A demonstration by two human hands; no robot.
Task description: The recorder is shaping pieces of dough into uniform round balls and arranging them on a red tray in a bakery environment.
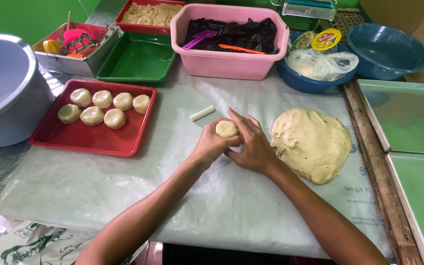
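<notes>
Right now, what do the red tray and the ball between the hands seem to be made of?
Red tray: probably plastic, with a smooth, slightly glossy rim. Ball between left hand and right hand: soft pale dough, matte like the big lump.

2 bare, sleeveless forearms, ringless fingers
</notes>
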